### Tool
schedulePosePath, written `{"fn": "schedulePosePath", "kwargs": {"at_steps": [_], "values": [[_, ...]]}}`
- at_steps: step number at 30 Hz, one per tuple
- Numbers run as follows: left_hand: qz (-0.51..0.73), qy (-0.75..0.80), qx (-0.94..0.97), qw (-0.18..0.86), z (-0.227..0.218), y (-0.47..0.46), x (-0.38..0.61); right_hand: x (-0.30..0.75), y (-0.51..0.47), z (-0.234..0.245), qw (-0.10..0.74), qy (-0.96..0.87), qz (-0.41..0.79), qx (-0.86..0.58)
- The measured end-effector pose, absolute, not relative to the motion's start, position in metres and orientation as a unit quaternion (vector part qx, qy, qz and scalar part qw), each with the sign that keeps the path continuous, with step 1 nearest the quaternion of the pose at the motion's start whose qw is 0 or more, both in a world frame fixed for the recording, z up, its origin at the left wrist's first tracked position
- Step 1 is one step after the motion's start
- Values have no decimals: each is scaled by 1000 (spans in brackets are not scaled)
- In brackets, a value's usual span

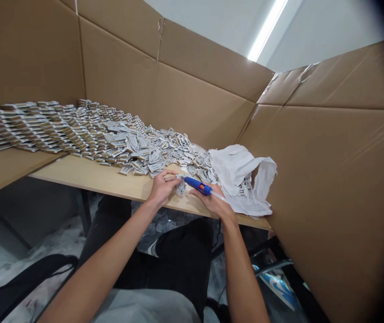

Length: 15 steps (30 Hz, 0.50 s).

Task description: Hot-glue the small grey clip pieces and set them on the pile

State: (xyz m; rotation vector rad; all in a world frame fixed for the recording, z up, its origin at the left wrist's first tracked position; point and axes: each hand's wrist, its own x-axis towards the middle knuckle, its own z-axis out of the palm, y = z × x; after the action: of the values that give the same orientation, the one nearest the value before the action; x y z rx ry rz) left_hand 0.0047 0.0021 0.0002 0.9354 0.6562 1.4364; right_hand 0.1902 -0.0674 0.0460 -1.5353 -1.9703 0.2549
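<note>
My left hand (162, 186) is closed on a small grey plastic part (180, 186) at the near edge of the wooden table (87, 176). My right hand (213, 201) grips a blue tool with an orange button (197, 185), held flat, its metal tip pointing left at the part. A clear tube runs back from the tool over my right hand. Just beyond both hands lies a loose heap of grey plastic parts (151, 150).
Neat rows of stacked grey parts (33, 125) fill the table's left side. A crumpled white plastic bag (242, 177) with parts in it lies at the right. Tall cardboard walls (329, 179) enclose the back and right. My legs and a sneaker (277, 285) show below.
</note>
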Motion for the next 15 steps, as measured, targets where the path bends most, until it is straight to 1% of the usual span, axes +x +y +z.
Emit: {"fn": "schedulePosePath", "kwargs": {"at_steps": [10,15], "values": [[617,287,409,608,-1,3,5,193,-64,43,300,-749,75,-585],[618,272,421,605,-6,5,5,183,-73,54,259,-769,59,-582]]}}
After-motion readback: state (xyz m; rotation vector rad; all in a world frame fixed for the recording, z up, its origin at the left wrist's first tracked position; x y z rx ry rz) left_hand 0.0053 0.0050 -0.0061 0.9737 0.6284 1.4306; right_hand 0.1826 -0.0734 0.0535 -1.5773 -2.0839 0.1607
